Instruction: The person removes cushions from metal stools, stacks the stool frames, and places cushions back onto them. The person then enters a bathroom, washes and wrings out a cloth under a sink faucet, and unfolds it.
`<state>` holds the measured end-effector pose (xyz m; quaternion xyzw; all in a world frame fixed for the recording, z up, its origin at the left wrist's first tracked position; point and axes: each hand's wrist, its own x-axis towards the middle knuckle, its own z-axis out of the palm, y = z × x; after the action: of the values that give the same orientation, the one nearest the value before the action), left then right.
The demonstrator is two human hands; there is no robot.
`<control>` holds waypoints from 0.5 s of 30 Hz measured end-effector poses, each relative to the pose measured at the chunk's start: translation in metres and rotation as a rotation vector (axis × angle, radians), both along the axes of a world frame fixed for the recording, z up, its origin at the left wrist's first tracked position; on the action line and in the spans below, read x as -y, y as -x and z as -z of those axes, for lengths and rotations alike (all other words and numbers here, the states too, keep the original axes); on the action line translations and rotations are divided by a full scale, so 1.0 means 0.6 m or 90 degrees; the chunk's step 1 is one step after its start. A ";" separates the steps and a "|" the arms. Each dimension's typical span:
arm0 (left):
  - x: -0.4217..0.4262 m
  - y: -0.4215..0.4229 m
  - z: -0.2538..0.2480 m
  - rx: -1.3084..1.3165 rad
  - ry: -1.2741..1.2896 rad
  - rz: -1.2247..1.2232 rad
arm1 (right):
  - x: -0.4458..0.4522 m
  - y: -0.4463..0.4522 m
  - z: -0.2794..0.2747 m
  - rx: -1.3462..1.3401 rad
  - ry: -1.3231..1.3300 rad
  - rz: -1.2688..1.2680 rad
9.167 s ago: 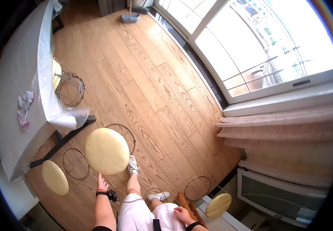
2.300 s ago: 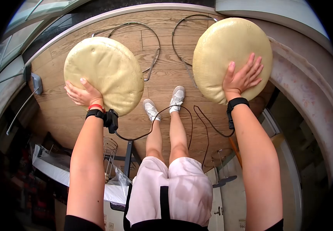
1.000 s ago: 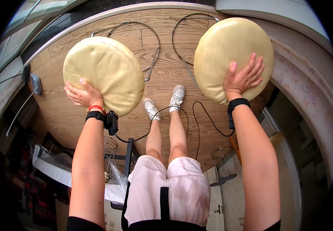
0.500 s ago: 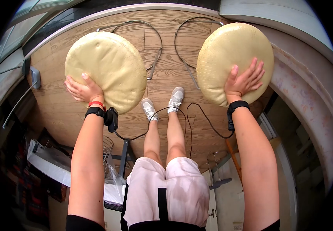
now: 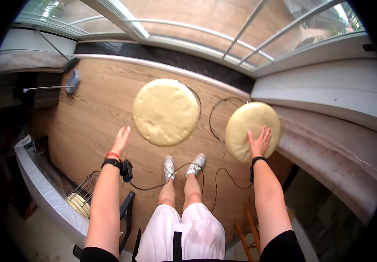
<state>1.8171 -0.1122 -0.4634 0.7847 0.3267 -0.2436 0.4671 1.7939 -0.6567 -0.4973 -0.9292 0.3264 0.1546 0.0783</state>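
Two stools with round, cream padded seats stand on the wooden floor in front of my feet. Just left of the left stool [image 5: 166,112], my left hand [image 5: 121,139] is in the air, fingers stretched out and holding nothing. A small gap separates it from the seat's edge. My right hand [image 5: 260,142] lies flat with spread fingers on the seat of the right stool [image 5: 241,126]. Bent metal legs show partly behind both seats. Each wrist wears a black strap, and a black cable [image 5: 153,187] runs from the device at my left wrist.
A glass door [image 5: 188,28] with white bars is at the far side. A long-handled dustpan [image 5: 72,82] and a brush [image 5: 71,64] are at the left. A wire rack [image 5: 83,190] stands low left. A pale curtain [image 5: 328,148] hangs at right.
My left hand has come off the left stool and moved to its left. My right hand stays on the right stool. The view has tilted up, showing more of the door.
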 end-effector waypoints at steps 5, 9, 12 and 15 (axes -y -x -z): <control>-0.102 0.381 -0.070 0.037 -0.154 -0.133 | 0.070 0.007 -0.135 -0.139 -0.325 -0.219; 0.042 0.617 -0.275 -0.223 -0.024 -0.276 | 0.027 0.064 -0.224 0.091 -0.416 -0.193; 0.074 0.782 -0.284 -0.249 0.009 -0.173 | -0.012 0.157 -0.348 0.217 -0.720 0.027; 0.058 0.839 -0.249 -0.197 0.123 -0.587 | 0.067 0.334 -0.280 0.060 -0.540 0.203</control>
<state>1.3135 -0.1471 -0.3142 0.4662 0.6811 -0.1547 0.5430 1.5933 -0.6971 -0.3292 -0.7592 0.3696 0.2179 0.4894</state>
